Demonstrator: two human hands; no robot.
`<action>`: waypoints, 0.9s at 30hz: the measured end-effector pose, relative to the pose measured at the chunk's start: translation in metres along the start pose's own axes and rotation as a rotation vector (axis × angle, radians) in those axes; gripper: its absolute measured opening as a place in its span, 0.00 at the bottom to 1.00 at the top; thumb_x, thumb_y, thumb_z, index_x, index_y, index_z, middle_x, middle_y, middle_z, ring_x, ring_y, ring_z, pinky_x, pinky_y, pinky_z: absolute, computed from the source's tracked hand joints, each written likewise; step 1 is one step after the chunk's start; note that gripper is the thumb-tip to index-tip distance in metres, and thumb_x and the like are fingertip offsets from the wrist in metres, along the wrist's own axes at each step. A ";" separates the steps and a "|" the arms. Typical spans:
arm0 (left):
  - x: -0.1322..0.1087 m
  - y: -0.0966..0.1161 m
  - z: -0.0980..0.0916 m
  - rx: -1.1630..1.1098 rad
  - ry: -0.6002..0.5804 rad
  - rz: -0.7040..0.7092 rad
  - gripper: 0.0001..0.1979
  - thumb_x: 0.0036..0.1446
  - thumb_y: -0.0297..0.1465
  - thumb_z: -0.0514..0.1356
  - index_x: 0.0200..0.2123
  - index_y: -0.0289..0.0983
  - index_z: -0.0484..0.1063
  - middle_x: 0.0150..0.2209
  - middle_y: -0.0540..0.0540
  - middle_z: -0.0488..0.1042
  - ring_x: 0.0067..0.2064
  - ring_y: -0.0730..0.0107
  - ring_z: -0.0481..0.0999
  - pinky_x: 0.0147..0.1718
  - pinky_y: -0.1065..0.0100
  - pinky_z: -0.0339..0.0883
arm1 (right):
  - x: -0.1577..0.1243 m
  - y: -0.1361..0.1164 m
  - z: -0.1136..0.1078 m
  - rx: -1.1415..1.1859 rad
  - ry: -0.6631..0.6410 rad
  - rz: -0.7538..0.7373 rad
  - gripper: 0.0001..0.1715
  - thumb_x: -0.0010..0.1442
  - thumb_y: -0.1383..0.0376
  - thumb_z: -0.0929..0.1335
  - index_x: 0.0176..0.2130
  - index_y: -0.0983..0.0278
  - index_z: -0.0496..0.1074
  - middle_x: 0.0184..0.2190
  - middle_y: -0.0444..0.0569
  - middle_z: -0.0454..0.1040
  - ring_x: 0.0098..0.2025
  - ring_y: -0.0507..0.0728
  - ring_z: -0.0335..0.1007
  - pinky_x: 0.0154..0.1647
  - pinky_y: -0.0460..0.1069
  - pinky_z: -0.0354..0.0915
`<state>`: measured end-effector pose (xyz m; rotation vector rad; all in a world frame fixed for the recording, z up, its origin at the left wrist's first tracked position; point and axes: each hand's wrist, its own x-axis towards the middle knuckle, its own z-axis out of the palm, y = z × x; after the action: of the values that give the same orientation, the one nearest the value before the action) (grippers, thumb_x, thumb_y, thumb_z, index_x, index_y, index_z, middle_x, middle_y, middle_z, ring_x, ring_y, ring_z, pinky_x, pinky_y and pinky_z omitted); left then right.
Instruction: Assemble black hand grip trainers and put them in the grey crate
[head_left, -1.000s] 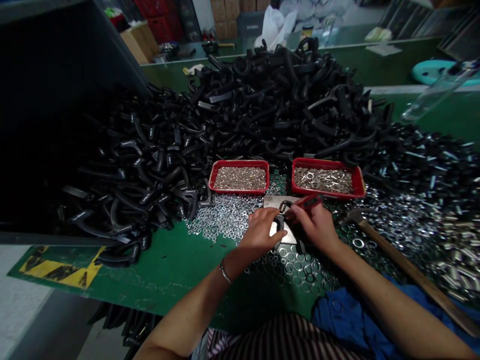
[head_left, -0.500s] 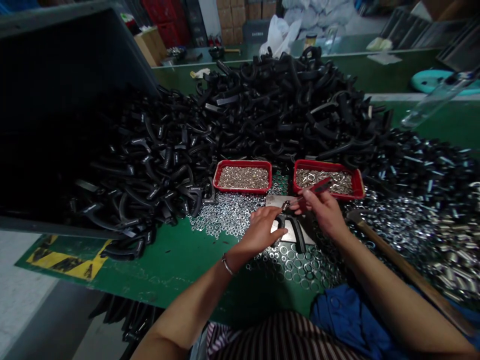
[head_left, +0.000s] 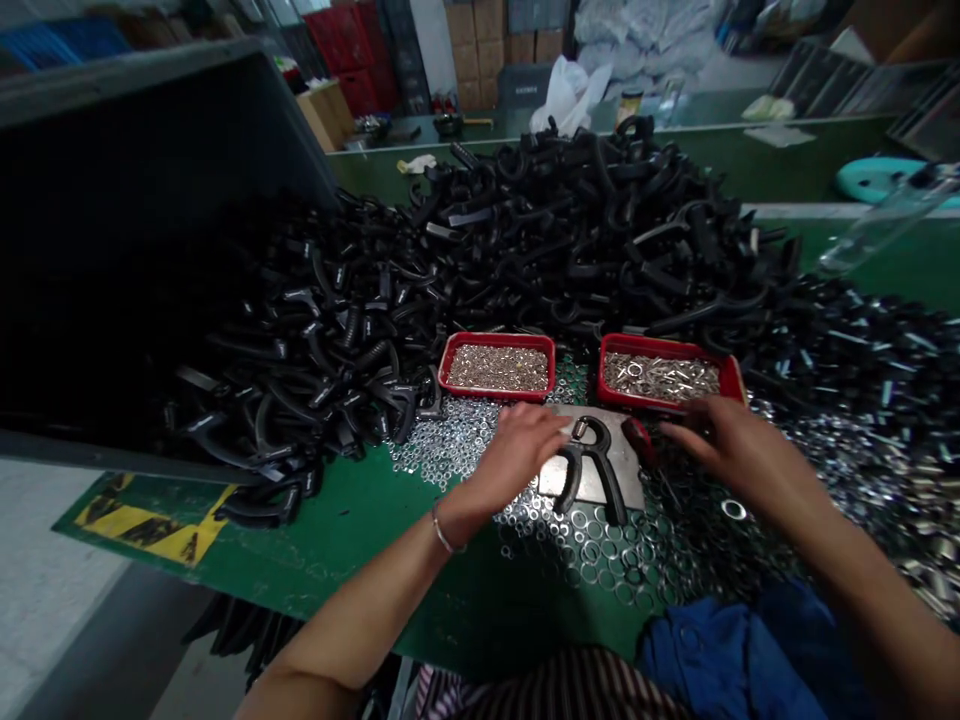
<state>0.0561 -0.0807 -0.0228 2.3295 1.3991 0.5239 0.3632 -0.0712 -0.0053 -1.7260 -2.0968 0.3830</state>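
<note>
A black two-legged plastic part with a hooked top (head_left: 611, 475) lies on a bare metal plate (head_left: 555, 480), a small shiny metal piece (head_left: 580, 429) at its hook. My left hand (head_left: 517, 455) is stretched over the plate's left edge, its fingers extended. The fingertips are at the part's upper left; whether they touch it I cannot tell. At the plate's right edge lies a red-handled tool (head_left: 640, 440) with a thin dark shaft. My right hand (head_left: 739, 455), its fingers apart, hovers to the right of this tool, in front of the right red tray (head_left: 731, 380).
Another red tray (head_left: 442, 375) with tiny metal pieces stands left of the first. Black parts (head_left: 570, 220) are heaped behind, spilling from a large grey bin (head_left: 300, 120). Loose nuts (head_left: 431, 450) and rings (head_left: 607, 560) surround the plate. Blue cloth (head_left: 705, 650) lies at the front.
My right hand has let go of the red-handled tool and moved right. My left hand has loosened around the black part, now flat on the plate. The wooden-handled hammer is now hidden from view.
</note>
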 end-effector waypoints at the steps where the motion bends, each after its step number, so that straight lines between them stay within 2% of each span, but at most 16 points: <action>1: 0.010 -0.012 -0.013 0.101 0.036 -0.028 0.16 0.70 0.37 0.50 0.55 0.43 0.72 0.50 0.44 0.75 0.53 0.57 0.69 0.55 0.54 0.60 | 0.005 -0.005 -0.005 -0.016 0.038 -0.052 0.23 0.61 0.47 0.68 0.44 0.62 0.75 0.40 0.58 0.77 0.39 0.66 0.74 0.38 0.57 0.66; 3: 0.032 -0.039 -0.036 0.355 0.073 -0.152 0.15 0.68 0.31 0.50 0.49 0.37 0.75 0.46 0.39 0.75 0.51 0.53 0.70 0.53 0.53 0.60 | 0.021 -0.025 -0.004 0.009 0.035 -0.188 0.18 0.67 0.53 0.64 0.44 0.61 0.76 0.42 0.56 0.77 0.43 0.65 0.73 0.43 0.57 0.66; 6: 0.055 -0.072 -0.057 0.560 -0.005 -0.243 0.13 0.62 0.25 0.53 0.38 0.29 0.78 0.39 0.32 0.76 0.45 0.50 0.73 0.48 0.53 0.62 | 0.060 -0.067 0.022 0.029 -0.076 -0.394 0.13 0.67 0.60 0.64 0.39 0.61 0.77 0.39 0.53 0.76 0.42 0.62 0.71 0.44 0.55 0.65; 8: 0.060 -0.082 -0.061 0.582 -0.025 -0.215 0.12 0.61 0.23 0.53 0.35 0.28 0.78 0.37 0.32 0.76 0.43 0.51 0.74 0.47 0.54 0.62 | 0.089 -0.094 0.045 -0.080 -0.111 -0.491 0.12 0.66 0.62 0.65 0.39 0.62 0.78 0.37 0.53 0.76 0.43 0.62 0.68 0.44 0.55 0.64; 12: 0.054 -0.083 -0.058 0.630 0.015 -0.198 0.15 0.63 0.22 0.49 0.41 0.29 0.76 0.41 0.33 0.76 0.46 0.52 0.73 0.50 0.54 0.60 | 0.133 -0.127 0.080 -0.213 -0.161 -0.604 0.08 0.62 0.67 0.69 0.35 0.64 0.79 0.35 0.54 0.76 0.42 0.61 0.65 0.45 0.53 0.60; 15: 0.043 -0.073 -0.053 0.614 0.088 -0.195 0.14 0.65 0.23 0.47 0.42 0.31 0.74 0.43 0.34 0.75 0.48 0.50 0.71 0.50 0.53 0.59 | 0.146 -0.130 0.091 -0.216 -0.172 -0.595 0.05 0.59 0.68 0.71 0.32 0.66 0.79 0.34 0.56 0.77 0.43 0.62 0.64 0.42 0.53 0.58; 18: 0.027 -0.046 -0.038 0.460 0.170 -0.067 0.12 0.68 0.28 0.49 0.42 0.35 0.72 0.42 0.39 0.75 0.48 0.53 0.70 0.51 0.54 0.58 | 0.146 -0.125 0.098 -0.203 -0.163 -0.572 0.04 0.59 0.68 0.71 0.34 0.66 0.79 0.36 0.57 0.77 0.44 0.63 0.63 0.42 0.53 0.57; 21: 0.010 -0.007 -0.010 0.275 0.088 0.101 0.11 0.69 0.32 0.50 0.41 0.37 0.72 0.39 0.45 0.75 0.45 0.59 0.70 0.49 0.58 0.58 | 0.142 -0.121 0.104 -0.166 -0.123 -0.541 0.06 0.62 0.67 0.69 0.37 0.67 0.78 0.39 0.57 0.77 0.46 0.63 0.63 0.45 0.54 0.57; 23: 0.005 0.015 0.008 0.249 0.023 0.141 0.11 0.69 0.32 0.51 0.39 0.37 0.72 0.38 0.45 0.75 0.43 0.60 0.70 0.47 0.59 0.59 | 0.138 -0.119 0.106 -0.129 -0.084 -0.516 0.08 0.65 0.67 0.67 0.38 0.67 0.77 0.40 0.58 0.77 0.47 0.63 0.64 0.49 0.55 0.57; 27: 0.010 0.031 0.030 0.343 0.004 0.149 0.11 0.69 0.30 0.51 0.38 0.35 0.72 0.37 0.44 0.74 0.43 0.58 0.70 0.46 0.57 0.58 | 0.122 -0.107 0.094 -0.024 -0.010 -0.453 0.09 0.66 0.69 0.65 0.40 0.68 0.75 0.40 0.55 0.78 0.45 0.60 0.68 0.50 0.53 0.60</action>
<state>0.0984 -0.0887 -0.0324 2.7207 1.4171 0.3504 0.2068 0.0302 -0.0251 -1.2061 -2.4194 0.2304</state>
